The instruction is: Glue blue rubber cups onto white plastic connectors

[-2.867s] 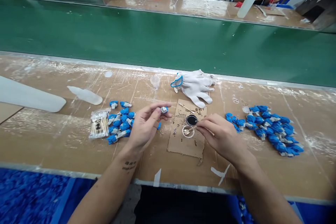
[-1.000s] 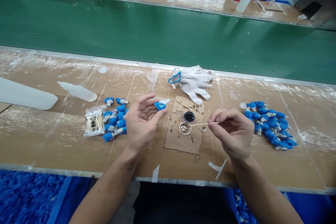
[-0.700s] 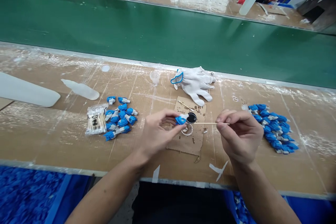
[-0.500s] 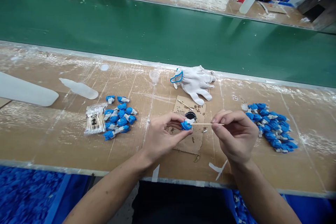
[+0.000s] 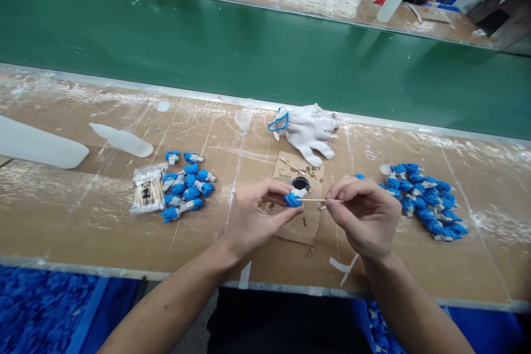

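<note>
Between thumb and fingers, my left hand (image 5: 259,210) pinches a small blue-and-grey plastic piece (image 5: 292,198). My right hand (image 5: 365,213) grips a thin wooden cotton swab (image 5: 315,199) by its far end, and the swab's other end meets the blue part of the piece. Just beyond the piece, a small round pot of dark liquid (image 5: 300,183) sits on a stained cardboard sheet (image 5: 298,227). Another swab (image 5: 291,165) lies on that sheet behind the pot.
White work gloves (image 5: 307,130) lie behind the cardboard. Similar blue pieces form a group on the left (image 5: 191,182) and a pile on the right (image 5: 431,199). Beside the left group is a bag of swabs (image 5: 148,189). A green belt (image 5: 249,50) runs across; people work beyond it.
My right hand has shifted slightly left, bringing the swab further in against the blue piece. My left hand holds nearly the same place.
</note>
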`<state>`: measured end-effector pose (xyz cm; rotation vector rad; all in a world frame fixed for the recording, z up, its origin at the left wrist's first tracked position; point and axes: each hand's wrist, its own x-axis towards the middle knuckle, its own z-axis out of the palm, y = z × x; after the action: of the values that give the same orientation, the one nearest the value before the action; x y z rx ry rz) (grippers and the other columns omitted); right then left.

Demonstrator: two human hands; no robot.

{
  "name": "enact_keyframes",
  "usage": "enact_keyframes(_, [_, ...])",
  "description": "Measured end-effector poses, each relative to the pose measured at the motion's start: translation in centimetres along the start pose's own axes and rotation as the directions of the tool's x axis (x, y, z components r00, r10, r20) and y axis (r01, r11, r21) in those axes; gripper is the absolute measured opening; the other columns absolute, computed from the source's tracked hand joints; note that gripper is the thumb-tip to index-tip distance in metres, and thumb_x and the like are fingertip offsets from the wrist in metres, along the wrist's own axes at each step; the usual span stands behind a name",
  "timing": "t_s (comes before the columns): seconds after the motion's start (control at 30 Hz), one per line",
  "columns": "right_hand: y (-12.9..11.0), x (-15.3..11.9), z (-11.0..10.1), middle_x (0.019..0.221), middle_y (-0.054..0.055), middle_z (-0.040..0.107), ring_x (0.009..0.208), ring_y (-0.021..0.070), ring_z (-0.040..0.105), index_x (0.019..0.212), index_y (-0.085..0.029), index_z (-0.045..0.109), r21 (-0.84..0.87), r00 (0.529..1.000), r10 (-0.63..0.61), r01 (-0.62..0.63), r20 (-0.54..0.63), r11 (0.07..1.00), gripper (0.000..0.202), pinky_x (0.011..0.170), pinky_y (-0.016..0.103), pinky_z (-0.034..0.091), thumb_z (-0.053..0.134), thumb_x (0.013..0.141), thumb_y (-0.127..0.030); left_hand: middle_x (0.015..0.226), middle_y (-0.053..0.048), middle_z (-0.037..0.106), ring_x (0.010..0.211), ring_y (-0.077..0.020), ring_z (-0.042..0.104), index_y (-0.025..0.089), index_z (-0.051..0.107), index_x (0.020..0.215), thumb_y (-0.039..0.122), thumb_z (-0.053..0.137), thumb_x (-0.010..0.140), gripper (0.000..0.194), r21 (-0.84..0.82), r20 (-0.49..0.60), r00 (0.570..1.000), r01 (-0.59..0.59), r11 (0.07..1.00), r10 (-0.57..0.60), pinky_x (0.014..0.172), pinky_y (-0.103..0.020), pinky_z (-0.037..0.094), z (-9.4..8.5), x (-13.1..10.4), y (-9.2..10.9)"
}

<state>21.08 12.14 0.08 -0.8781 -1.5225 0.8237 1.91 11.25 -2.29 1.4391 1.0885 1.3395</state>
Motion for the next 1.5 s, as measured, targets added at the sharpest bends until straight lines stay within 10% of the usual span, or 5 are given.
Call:
enact_keyframes(0.5, [0.9, 1.2, -2.9, 0.105, 0.007, 0.072, 0.095, 0.0193, 0.067, 0.103, -0.022, 0.071, -0.296, 0.779, -0.056, 0.302, 0.625, 0.906, 0.01, 0.078, 0.034, 0.056, 0.071, 0.093, -0.021, 0.099, -0.004, 0.083, 0.09, -0.0172, 0.081, 0.019, 0.075, 0.093, 0.011, 0.09, 0.071, 0.029, 0.002, -0.072, 0.997, -0.031, 1.0, 0.031, 0.082, -0.02, 0.067, -1.8, 0.7, -0.1])
enact_keyframes(0.7, [0.4, 1.3, -11.7, 0.104, 0.007, 0.07, 0.092, 0.0217, 0.066, 0.104, -0.027, 0.072, -0.73, 0.999, -0.03, 0.0, -0.028, 0.684, 0.01, 0.078, 0.038, 0.053, 0.068, 0.096, -0.029, 0.099, -0.002, 0.083, 0.085, -0.014, 0.081, 0.021, 0.075, 0.096, 0.012, 0.091, 0.071, 0.031, 0.018, -0.115, 0.993, 0.018, 1.0, -0.015, 0.081, -0.016, 0.065, -2.2, 1.0, 0.2])
enact_keyframes(0.8, [1.7, 1.5, -13.6, 0.096, 0.008, 0.072, 0.092, 0.0258, 0.066, 0.094, -0.025, 0.077, -0.82, 0.987, 0.152, -0.038, 0.06, 0.572, 0.007, 0.084, 0.044, 0.052, 0.073, 0.09, -0.029, 0.097, 0.0, 0.083, 0.084, -0.0133, 0.081, 0.022, 0.074, 0.099, 0.013, 0.09, 0.072, 0.032, -0.074, -0.109, 0.991, 0.074, 0.994, -0.082, 0.081, -0.015, 0.065, -2.3, 1.0, 0.4])
enact_keyframes(1.03, [4.3, 2.2, -12.0, 0.088, 0.006, 0.073, 0.085, 0.0251, 0.065, 0.079, -0.024, 0.078, -0.805, 0.841, 0.409, 0.05, 0.353, 0.591, 0.012, 0.084, 0.044, 0.053, 0.074, 0.081, -0.013, 0.096, 0.0, 0.082, 0.086, -0.0132, 0.079, 0.025, 0.076, 0.11, 0.018, 0.087, 0.08, 0.033, -0.314, -0.004, 0.981, 0.185, 0.931, -0.196, 0.074, -0.016, 0.064, -3.0, 1.4, -0.3])
enact_keyframes(1.5, [-1.6, 0.6, -1.1, 0.09, 0.001, 0.079, 0.08, 0.0164, 0.075, 0.099, -0.027, 0.079, -0.059, 0.97, -0.074, 0.09, 0.232, 0.994, 0.025, 0.069, 0.029, 0.062, 0.078, 0.085, -0.006, 0.091, -0.005, 0.079, 0.073, -0.0118, 0.071, 0.021, 0.067, 0.109, 0.031, 0.084, 0.086, 0.03, -0.531, 0.332, 0.917, 0.374, 0.76, -0.219, 0.064, -0.019, 0.054, -0.3, 0.4, 0.0])
